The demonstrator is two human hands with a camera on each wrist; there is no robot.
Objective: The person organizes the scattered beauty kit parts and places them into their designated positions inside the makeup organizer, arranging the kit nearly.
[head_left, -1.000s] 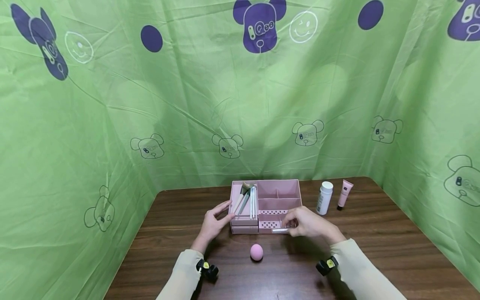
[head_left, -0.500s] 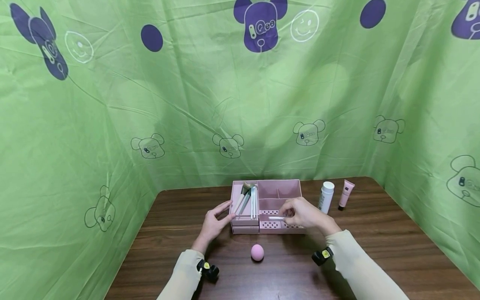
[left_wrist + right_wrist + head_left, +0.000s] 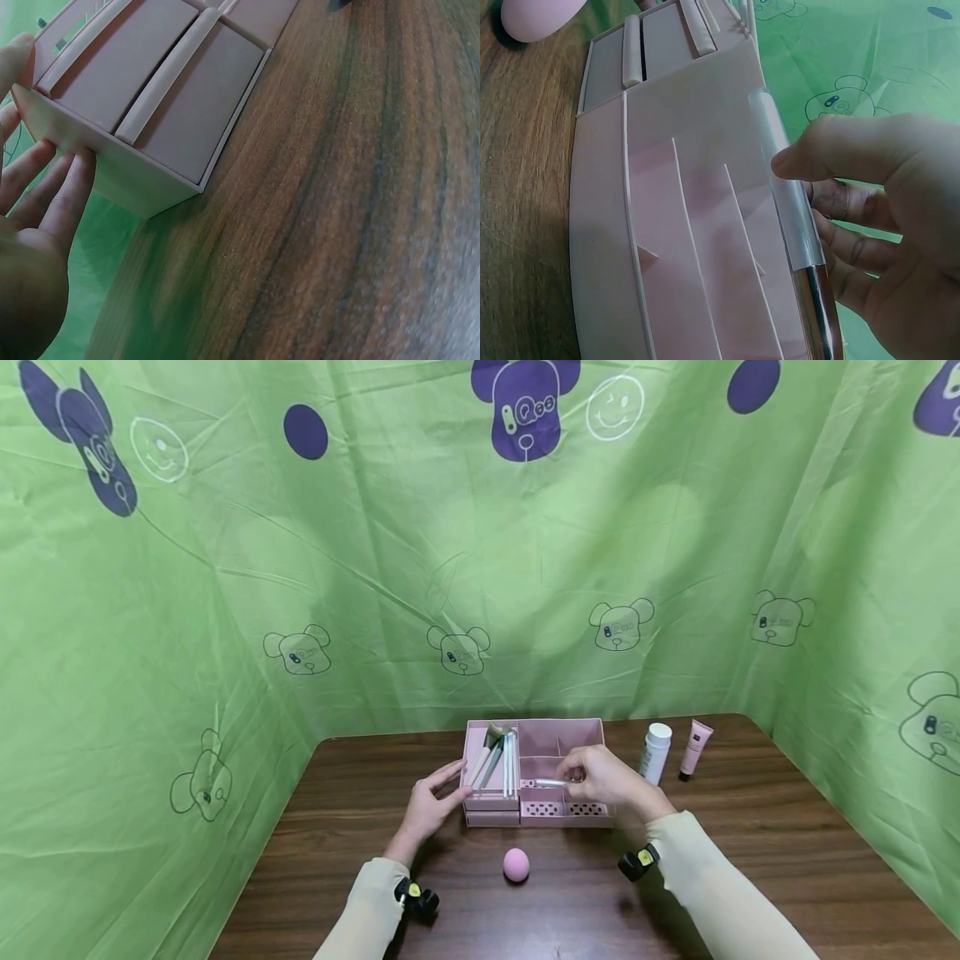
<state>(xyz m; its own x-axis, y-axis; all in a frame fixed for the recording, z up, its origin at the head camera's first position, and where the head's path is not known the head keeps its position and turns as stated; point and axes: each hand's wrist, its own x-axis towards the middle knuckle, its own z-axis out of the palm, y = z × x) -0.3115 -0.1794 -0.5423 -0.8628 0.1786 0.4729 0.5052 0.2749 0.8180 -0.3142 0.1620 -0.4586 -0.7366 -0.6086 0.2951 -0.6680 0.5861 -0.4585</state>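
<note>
Slim tube (image 3: 789, 210), clear sleeve at one end and shiny metal at the other, is above the front compartments of a pink organizer (image 3: 491, 818). Contact with the dividers below: cannot tell. Right hand (image 3: 609, 781): grip pinched on the tube, thumb on the clear sleeve, fingers behind. Left hand (image 3: 427, 806): grip unclenched, fingers fairly straight against the organizer's left side, thumb near its front upper corner.

Counter (image 3: 360, 793) dark brown, wood-grained, with a dull sheen near the person. Green cloth (image 3: 375, 568) hangs round it, creased, printed with bear heads, purple dots and smiling faces. Pink egg-shaped sponge (image 3: 516, 864) on the counter in front of the organizer; white bottle (image 3: 656, 753) and pink squeeze tube (image 3: 696, 749) upright to its right. Brushes (image 3: 495, 760) lie in the left-hand tray.

Against one second ago: the tube was down at the organizer's front face; now up and further back, the dotted front panels uncovered. Left hand holds the same place; sponge and bottle unmoved.

Long axis nearly level, running side to side, roughly along the dividers. Clear end points to the person's left, toward the brushes; metal end to the right.
</note>
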